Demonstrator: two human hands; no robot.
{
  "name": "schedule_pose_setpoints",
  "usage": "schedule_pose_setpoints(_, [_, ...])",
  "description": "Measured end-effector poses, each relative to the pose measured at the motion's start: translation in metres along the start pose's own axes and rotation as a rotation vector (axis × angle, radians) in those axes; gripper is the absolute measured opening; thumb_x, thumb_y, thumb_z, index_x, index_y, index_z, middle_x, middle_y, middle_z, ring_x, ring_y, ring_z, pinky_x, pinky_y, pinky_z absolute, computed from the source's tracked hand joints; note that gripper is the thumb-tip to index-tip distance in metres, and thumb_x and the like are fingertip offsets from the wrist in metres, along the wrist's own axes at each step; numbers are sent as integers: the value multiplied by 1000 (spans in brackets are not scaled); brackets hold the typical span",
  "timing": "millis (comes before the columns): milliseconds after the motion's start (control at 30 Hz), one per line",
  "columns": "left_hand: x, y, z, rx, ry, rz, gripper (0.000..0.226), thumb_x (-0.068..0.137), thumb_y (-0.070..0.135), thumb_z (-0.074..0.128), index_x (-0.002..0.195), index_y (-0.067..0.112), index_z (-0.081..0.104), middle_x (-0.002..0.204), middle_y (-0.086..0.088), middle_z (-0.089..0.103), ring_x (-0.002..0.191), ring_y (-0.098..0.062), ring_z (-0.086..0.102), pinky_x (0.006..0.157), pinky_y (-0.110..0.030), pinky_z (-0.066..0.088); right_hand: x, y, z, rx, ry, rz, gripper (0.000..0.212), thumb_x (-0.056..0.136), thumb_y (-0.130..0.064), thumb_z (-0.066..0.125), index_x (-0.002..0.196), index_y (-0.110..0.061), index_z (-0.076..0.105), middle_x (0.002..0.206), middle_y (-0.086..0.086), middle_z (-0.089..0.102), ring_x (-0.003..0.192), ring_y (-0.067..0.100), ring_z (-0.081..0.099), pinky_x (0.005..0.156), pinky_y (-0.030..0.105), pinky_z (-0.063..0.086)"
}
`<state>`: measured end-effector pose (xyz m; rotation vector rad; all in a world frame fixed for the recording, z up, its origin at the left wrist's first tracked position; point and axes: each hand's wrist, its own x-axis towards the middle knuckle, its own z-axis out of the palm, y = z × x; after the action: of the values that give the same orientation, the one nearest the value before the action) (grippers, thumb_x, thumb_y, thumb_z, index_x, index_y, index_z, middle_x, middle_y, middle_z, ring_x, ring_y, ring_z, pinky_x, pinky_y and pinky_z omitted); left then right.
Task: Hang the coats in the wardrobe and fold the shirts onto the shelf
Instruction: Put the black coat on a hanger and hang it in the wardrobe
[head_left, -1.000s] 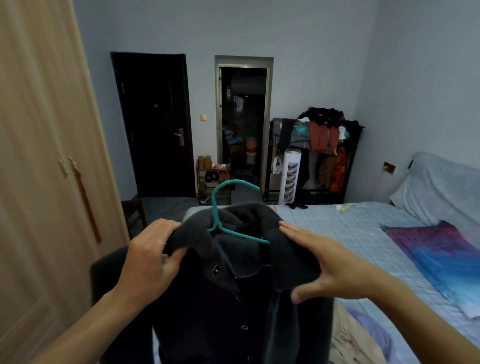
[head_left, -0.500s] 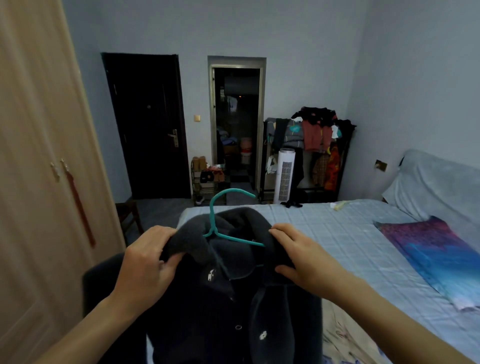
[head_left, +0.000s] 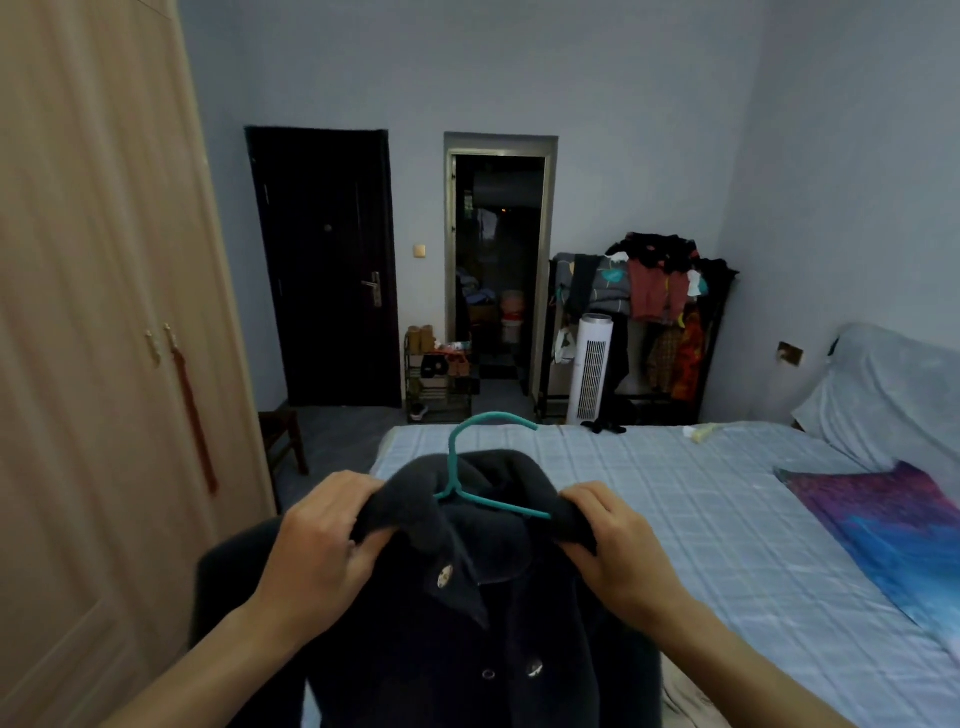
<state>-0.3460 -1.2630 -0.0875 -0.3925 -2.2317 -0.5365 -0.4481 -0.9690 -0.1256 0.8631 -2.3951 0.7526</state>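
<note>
The dark coat (head_left: 467, 613) is held up in front of the person, over the near edge of the bed (head_left: 701, 519), with a teal hanger (head_left: 470, 467) seated inside its neck and the hook standing clear above the collar. The left hand (head_left: 322, 545) is clenched on the coat's left shoulder, as it was half a second ago. The change is on the other side: the right hand (head_left: 618, 545), which a second ago lay flat and open-fingered across the collar and half a second ago was curling in, is now closed on the right shoulder fabric over the end of the hanger arm. Both shoulders are therefore gripped symmetrically, and the collar sits squarer on the hanger than it did. In my judgement this means the seating of the coat on the hanger is finished or nearly so (whether the hanger ends reach fully into the shoulders cannot be told, the cloth hides them). The wardrobe (head_left: 104, 364) stands at the left with both doors closed, so a hand must come off the coat to open one before hanging. The front buttons appear undone near the top; the coat could slip sideways if it is carried by the hook alone. No shirts can be identified with certainty in view.
</note>
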Motion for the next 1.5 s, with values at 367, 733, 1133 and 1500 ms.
schedule_pose_setpoints(367, [18, 26, -33, -51, 55, -57, 23, 80, 16, 78, 100, 13, 66, 92, 8, 63, 83, -4, 61, 70, -28, 52, 43, -36, -43, 66, 258, -104, 38, 78, -6, 78, 112, -16, 64, 110, -8, 58, 99, 5, 56, 92, 16, 44])
schedule_pose_setpoints(733, [28, 66, -20, -110, 71, -37, 18, 81, 17, 79, 95, 16, 67, 89, 8, 61, 81, -4, 59, 70, -22, 50, 49, -105, -40, 144, 181, -255, 37, 79, -2, 72, 113, -13, 64, 112, -6, 59, 103, 3, 55, 95, 12, 43])
schedule_pose_setpoints(1133, [34, 73, -50, -243, -252, -80, 24, 95, 42, 49, 109, 31, 67, 94, 20, 62, 92, -3, 61, 79, -22, 48, 50, -76, -39, 197, 351, -282, 34, 79, 1, 73, 110, -11, 67, 110, -4, 61, 103, 7, 59, 92, 16, 46])
schedule_pose_setpoints(1500, [113, 53, -68, -89, -282, 260, 19, 77, 27, 83, 94, 24, 74, 84, 15, 64, 84, -7, 56, 75, -26, 47, 73, -62, -70, 302, 307, -433, 28, 85, -16, 72, 112, -15, 70, 114, -16, 61, 106, 8, 62, 91, 15, 44])
